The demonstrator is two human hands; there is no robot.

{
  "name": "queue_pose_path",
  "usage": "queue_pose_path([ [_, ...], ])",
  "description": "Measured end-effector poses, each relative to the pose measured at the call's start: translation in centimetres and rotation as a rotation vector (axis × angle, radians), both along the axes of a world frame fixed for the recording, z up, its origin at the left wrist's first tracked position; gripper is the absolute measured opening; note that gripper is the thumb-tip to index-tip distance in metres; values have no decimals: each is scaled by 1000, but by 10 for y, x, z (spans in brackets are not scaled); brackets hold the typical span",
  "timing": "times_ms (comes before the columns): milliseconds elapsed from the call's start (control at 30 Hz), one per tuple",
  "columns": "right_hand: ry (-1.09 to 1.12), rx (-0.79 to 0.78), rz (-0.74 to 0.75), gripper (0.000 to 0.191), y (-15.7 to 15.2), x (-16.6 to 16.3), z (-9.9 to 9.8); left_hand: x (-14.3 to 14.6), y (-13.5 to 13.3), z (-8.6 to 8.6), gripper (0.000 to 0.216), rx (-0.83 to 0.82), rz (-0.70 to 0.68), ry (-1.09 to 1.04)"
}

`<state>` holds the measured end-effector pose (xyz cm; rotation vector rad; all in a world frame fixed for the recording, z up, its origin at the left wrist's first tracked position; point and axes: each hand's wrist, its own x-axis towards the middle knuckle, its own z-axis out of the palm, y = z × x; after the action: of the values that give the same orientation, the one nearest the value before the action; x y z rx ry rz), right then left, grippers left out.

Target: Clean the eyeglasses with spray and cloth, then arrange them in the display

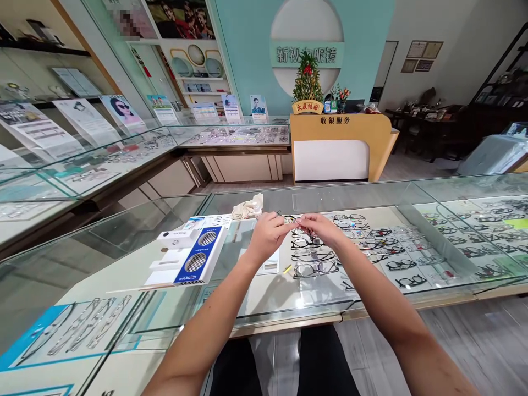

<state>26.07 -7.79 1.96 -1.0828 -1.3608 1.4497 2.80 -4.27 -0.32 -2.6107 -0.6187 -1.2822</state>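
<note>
Both my hands meet above the glass counter point(289, 300). My left hand point(268, 234) is closed in a pinch on one end of a thin pair of glasses point(292, 220). My right hand point(319, 226) pinches the other end of the same glasses. Directly below my hands, several dark-framed glasses point(313, 256) lie in a column on the counter. A crumpled cream cloth point(247, 208) with a small bottle lies just beyond my left hand.
A blue-and-white display box point(198, 256) stands on the counter to the left. Rows of glasses point(412, 247) fill the case at right. Glass showcases point(103, 159) run along the left wall. A yellow cashier desk point(342, 146) with a potted plant stands behind.
</note>
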Motion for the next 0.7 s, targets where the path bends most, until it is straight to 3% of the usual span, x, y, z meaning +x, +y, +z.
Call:
queue_pose_path([
  [100,60,-16,-40,61,-2,-5,-2,2,-9,-4,28,-148,25,-151],
  [233,154,30,-237,61,-2,-13,-5,7,-17,-2,26,-563,131,-505],
  [367,182,78,-312,54,-6,-24,-6,13,-18,0,35,-902,53,-600],
  [500,168,91,-292,47,-11,-31,-5,16,-15,-3,44,-1047,-47,-676],
  [700,72,120,-258,46,-11,-27,-4,14,-11,-6,45,-1096,-143,-743],
])
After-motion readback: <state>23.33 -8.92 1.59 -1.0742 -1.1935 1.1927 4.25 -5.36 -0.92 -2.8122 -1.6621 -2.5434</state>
